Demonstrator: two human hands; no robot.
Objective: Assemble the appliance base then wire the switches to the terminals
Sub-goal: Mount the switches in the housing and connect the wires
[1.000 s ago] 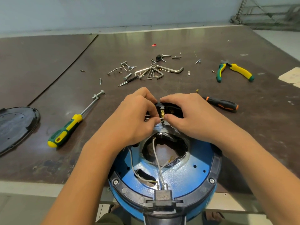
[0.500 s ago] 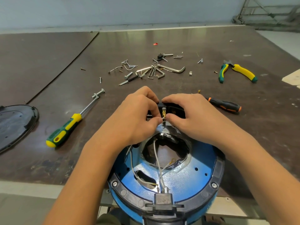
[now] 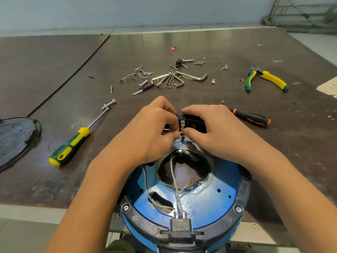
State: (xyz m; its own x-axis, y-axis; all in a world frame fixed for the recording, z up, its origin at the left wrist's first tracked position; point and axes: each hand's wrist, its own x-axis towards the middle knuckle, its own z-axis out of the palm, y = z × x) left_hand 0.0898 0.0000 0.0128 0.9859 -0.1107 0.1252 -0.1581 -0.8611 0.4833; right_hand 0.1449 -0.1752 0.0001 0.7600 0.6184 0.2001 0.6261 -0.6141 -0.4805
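Appliance base [image 3: 200,203] sits at the near edge of the desk [image 3: 237,52]; at its far rim the left hand [image 3: 151,130] pinches a wire connector [image 3: 180,133] onto the switch [image 3: 193,123], which the right hand [image 3: 211,128] grips with curled fingers [image 3: 191,110]. Skewed pushing could bend the terminal [image 3: 182,126]

Blue appliance base [image 3: 206,203] at table [image 3: 284,157] edge, white wires [image 3: 172,177] inside. Left hand [image 3: 151,132] pinches metal connector [image 3: 180,133] at black switch block [image 3: 192,122], which right hand [image 3: 211,128] grips. Beyond: green-yellow screwdriver [image 3: 73,145], hex keys [image 3: 179,79], pliers [image 3: 266,79].
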